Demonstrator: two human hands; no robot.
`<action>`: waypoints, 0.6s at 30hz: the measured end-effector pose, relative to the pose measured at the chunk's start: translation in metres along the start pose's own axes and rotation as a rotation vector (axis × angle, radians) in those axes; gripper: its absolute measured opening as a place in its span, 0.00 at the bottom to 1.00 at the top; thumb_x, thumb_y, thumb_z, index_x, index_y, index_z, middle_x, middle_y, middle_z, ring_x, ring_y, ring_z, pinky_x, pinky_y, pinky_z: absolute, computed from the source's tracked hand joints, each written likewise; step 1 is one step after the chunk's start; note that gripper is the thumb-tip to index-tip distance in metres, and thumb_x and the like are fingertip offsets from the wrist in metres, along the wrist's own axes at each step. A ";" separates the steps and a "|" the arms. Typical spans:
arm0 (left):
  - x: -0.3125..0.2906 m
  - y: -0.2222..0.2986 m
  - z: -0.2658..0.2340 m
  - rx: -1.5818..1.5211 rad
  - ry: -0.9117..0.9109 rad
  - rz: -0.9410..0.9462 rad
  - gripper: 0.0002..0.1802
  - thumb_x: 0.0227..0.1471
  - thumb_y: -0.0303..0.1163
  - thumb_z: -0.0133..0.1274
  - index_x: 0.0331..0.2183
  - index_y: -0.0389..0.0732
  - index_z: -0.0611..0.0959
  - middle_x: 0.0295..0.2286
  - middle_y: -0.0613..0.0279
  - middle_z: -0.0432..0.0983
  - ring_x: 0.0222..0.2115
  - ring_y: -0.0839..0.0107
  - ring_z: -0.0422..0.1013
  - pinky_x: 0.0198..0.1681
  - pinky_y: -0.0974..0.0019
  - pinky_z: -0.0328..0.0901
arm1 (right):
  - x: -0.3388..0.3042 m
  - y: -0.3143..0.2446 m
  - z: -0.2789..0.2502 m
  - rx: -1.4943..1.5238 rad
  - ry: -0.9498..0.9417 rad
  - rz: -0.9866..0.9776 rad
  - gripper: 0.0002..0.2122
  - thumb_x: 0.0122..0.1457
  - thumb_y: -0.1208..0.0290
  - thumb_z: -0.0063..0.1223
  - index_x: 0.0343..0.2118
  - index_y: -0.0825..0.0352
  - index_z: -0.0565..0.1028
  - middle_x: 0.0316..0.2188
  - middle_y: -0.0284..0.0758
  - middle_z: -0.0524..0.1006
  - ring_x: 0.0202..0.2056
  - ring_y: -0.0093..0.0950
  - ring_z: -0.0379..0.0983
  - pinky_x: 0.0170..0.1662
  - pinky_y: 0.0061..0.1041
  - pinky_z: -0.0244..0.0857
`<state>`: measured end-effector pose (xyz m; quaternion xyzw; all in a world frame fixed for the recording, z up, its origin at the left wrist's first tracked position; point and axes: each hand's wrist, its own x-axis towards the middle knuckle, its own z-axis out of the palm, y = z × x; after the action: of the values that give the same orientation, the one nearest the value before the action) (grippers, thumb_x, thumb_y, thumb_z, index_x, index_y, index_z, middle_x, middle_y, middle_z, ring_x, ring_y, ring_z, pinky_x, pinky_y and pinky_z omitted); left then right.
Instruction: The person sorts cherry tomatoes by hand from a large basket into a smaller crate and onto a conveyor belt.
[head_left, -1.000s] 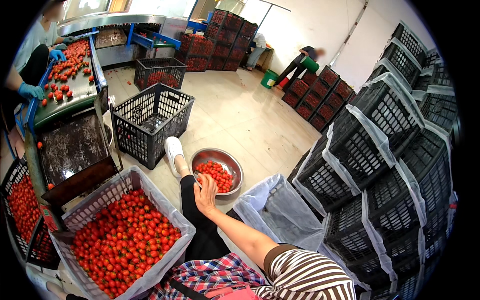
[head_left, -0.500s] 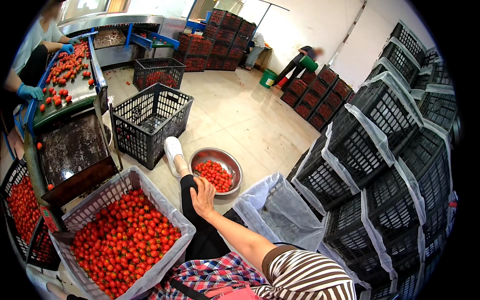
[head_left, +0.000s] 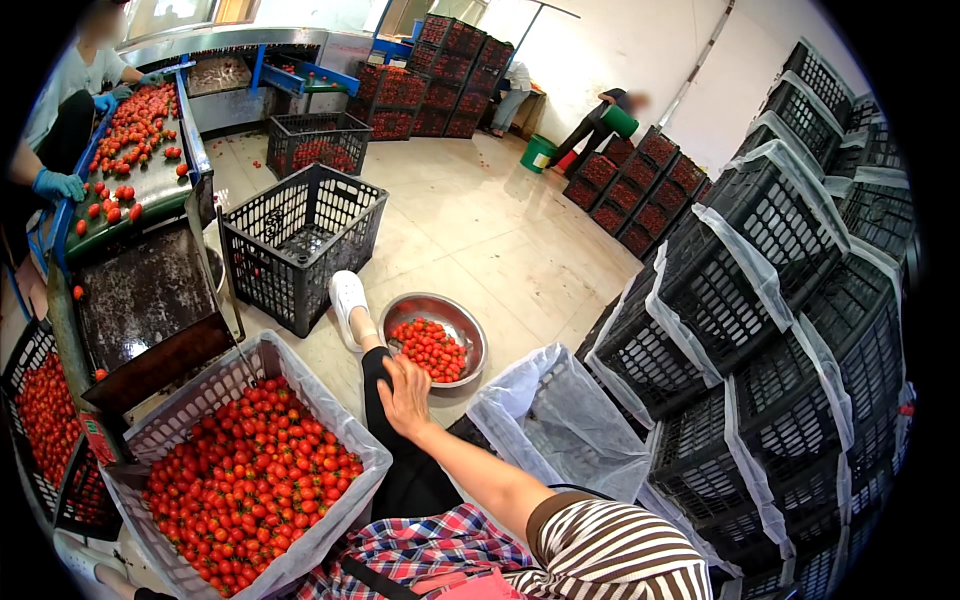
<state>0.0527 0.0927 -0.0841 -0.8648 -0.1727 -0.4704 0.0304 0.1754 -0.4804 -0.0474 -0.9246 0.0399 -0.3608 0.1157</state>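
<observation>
Red tomatoes point(head_left: 255, 480) fill much of the grey crate point(head_left: 215, 392), which is lined with a translucent sheet and stands close to the person's left side. A plaid cloth point(head_left: 425, 545) covers the lap just right of the grey crate. Farther right of it, the right hand point(head_left: 406, 392) lies palm down on the knee of a black trouser leg point(head_left: 405, 470), its fingers loosely apart; the left hand is outside the view, so I cannot tell its state. Past the knee from the grey crate, a steel bowl point(head_left: 470, 328) holds smaller red tomatoes point(head_left: 428, 350), with a white shoe point(head_left: 346, 295) near its rim. Well right of the grey crate stand a lined bin point(head_left: 570, 400) and a tall stack of black crates point(head_left: 740, 280) with pale liners. Directly beyond the grey crate are a dark metal chute point(head_left: 145, 285) and, to the chute's right, a black open crate point(head_left: 270, 275). Farther beyond, a conveyor point(head_left: 165, 200) carries scattered tomatoes, and a co-worker's blue-gloved hand point(head_left: 60, 185) rests at its edge. Farthest from the grey crate, stacked crates of tomatoes point(head_left: 400, 90) stand near the wall, and to their right another person bends with a green bucket point(head_left: 620, 122).
</observation>
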 end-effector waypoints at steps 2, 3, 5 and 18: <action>-0.021 0.002 0.004 -0.019 -0.012 0.052 0.13 0.46 0.30 0.53 0.15 0.38 0.73 0.13 0.58 0.67 0.14 0.62 0.64 0.19 0.64 0.61 | -0.057 0.013 0.008 -0.091 -0.230 -0.080 0.20 0.56 0.62 0.46 0.51 0.61 0.63 0.48 0.40 0.61 0.50 0.36 0.56 0.53 0.40 0.46; -0.026 0.002 0.005 -0.018 -0.119 0.062 0.11 0.44 0.29 0.53 0.15 0.38 0.72 0.14 0.57 0.67 0.15 0.62 0.64 0.22 0.64 0.62 | -0.077 0.016 0.013 -0.149 -0.326 -0.011 0.21 0.56 0.61 0.45 0.52 0.60 0.62 0.48 0.39 0.60 0.50 0.35 0.56 0.53 0.39 0.46; -0.032 0.005 0.003 -0.020 -0.349 0.076 0.09 0.42 0.27 0.52 0.16 0.39 0.72 0.16 0.56 0.67 0.18 0.61 0.64 0.27 0.64 0.63 | -0.062 0.017 0.010 -0.065 -0.393 -0.032 0.22 0.55 0.62 0.46 0.53 0.60 0.61 0.48 0.39 0.60 0.50 0.35 0.56 0.54 0.39 0.45; -0.014 0.031 -0.025 -0.374 -0.090 -0.033 0.12 0.50 0.30 0.48 0.18 0.35 0.74 0.15 0.51 0.68 0.17 0.58 0.64 0.23 0.62 0.62 | -0.059 0.013 0.009 -0.097 -0.480 -0.099 0.24 0.54 0.59 0.48 0.53 0.59 0.61 0.49 0.40 0.60 0.51 0.35 0.55 0.53 0.40 0.44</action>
<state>0.0355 0.0546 -0.0780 -0.8727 -0.0978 -0.4554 -0.1463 0.1382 -0.4816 -0.0964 -0.9891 -0.0168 -0.1335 0.0597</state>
